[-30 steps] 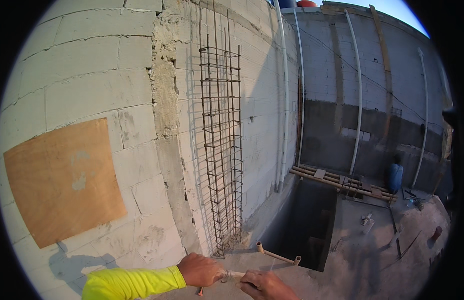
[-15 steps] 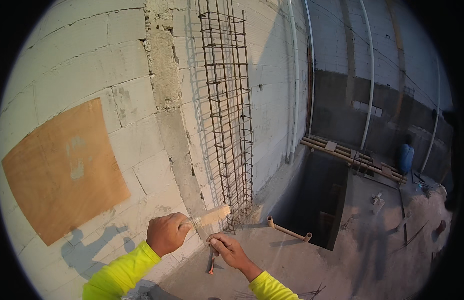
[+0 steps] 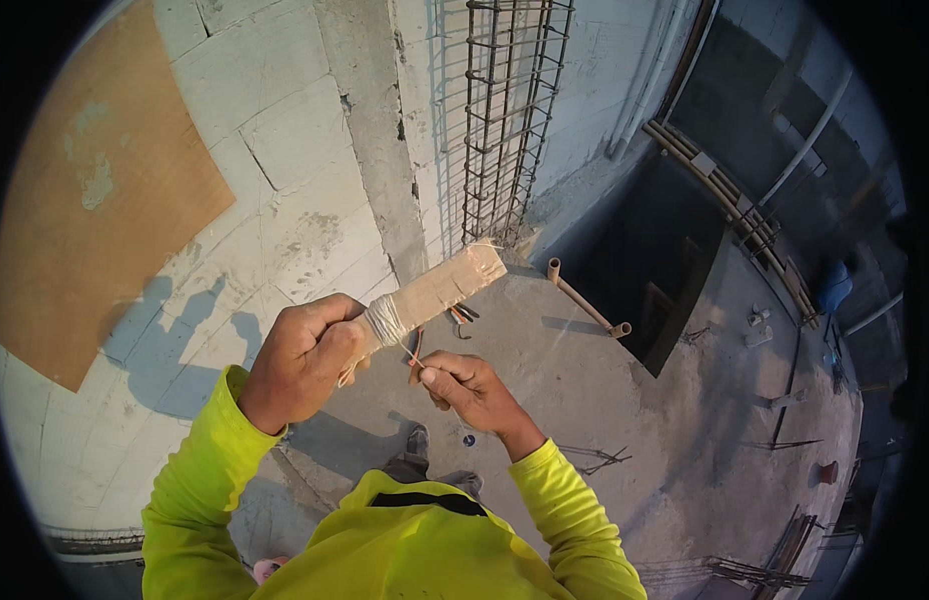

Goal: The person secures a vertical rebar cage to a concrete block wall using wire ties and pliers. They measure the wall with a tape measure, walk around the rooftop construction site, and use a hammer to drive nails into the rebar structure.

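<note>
The wooden strip (image 3: 453,284) projects beyond the left hand's (image 3: 303,358) fingers, which close firmly around it, with cord (image 3: 386,320) coiled just beside them and its strand pinched in the right hand's (image 3: 467,392) fingertips, apparently mid-winding or unwinding, calling for steady tension, the rebar cage (image 3: 499,122) standing beyond.

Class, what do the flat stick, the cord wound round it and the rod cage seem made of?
Stick: probably unpainted wood, matt and tan with a rough end. Cord: likely string, dull whitish thin coils; fibre unclear. Cage: apparently steel, slim rods, dull brown.
</note>
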`<state>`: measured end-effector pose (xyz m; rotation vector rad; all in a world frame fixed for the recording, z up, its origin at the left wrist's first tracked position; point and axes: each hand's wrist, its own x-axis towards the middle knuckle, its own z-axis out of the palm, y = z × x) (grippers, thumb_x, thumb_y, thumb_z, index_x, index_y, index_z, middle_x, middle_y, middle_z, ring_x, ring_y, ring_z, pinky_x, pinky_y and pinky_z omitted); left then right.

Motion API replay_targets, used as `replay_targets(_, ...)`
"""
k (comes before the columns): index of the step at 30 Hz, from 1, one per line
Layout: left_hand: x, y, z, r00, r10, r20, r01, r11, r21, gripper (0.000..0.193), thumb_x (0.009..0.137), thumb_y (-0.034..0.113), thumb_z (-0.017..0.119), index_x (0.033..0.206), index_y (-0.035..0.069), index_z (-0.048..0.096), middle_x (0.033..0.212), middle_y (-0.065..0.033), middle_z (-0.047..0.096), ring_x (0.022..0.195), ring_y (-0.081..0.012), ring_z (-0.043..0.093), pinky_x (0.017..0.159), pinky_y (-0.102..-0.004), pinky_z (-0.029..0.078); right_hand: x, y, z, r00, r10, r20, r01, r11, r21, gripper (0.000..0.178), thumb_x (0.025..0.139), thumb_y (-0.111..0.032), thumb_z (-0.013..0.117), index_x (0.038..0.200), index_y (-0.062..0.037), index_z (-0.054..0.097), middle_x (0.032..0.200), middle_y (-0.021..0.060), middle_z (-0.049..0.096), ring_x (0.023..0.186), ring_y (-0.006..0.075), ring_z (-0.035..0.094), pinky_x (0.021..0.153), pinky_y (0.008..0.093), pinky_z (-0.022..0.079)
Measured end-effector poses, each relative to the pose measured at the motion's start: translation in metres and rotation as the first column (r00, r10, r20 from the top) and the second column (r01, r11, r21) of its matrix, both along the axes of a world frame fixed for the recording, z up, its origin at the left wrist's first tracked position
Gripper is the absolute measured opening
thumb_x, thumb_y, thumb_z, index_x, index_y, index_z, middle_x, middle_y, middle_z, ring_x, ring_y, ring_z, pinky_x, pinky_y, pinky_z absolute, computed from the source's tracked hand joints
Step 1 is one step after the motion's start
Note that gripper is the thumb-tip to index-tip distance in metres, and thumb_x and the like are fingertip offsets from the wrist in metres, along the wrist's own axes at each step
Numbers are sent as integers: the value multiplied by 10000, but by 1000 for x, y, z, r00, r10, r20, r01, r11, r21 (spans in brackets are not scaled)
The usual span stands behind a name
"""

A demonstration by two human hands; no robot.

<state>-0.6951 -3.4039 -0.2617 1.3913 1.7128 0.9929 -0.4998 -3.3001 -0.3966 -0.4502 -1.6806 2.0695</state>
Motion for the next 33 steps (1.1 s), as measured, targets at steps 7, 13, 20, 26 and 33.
replay_targets(7, -6, -20, -64, 395, -641, -658, 361, 767, -530, 286, 945, 277, 555, 900, 8, 641, 702, -168, 650, 575, -312, 610, 552, -407, 466, 6, 22, -10, 994, 105, 22, -98, 812, 575, 194, 1000, -187, 606, 991, -3, 668, 811, 81, 653, 700, 194, 605, 651, 333, 475)
replay_targets(13, -35, -20, -63, 936, -20, 352, 150, 926, -347, 240, 938, 238, 541, 833, 33, 608, 716, -141, 660, 580, -300, 613, 575, -392, 487, -22, -27, -48, 989, 99, -114, -91, 993, 70, 198, 985, -180, 633, 968, 16, 653, 762, 93, 611, 734, 187, 589, 686, 365, 470)
replay_targets(20, -67, -27, -95, 527, -586, -615, 268, 802, -535, 258, 944, 209, 541, 849, -23, 600, 687, -125, 633, 557, -176, 593, 576, -327, 485, -46, 15, -49, 977, 183, 109, -212, 775, 595, 143, 951, -128, 665, 898, 4, 672, 761, 100, 609, 653, 175, 564, 609, 343, 454)
replay_targets(26, -107, -15, -80, 910, -191, 368, 289, 928, -233, 267, 946, 230, 558, 877, -25, 591, 708, -135, 641, 563, -184, 603, 536, -345, 479, -109, 10, -67, 985, 153, -82, -137, 974, 179, 221, 936, -224, 701, 907, -14, 638, 806, 115, 622, 696, 260, 589, 640, 370, 465)
replay_targets(33, -140, 6, -105, 643, -348, -682, 33, 903, -429, 326, 943, 371, 553, 902, 56, 626, 704, -107, 648, 605, -292, 661, 567, -388, 506, -139, 86, -47, 968, 244, 67, -224, 708, 670, 193, 936, -188, 694, 865, -17, 640, 770, 101, 605, 678, 257, 589, 602, 359, 454)
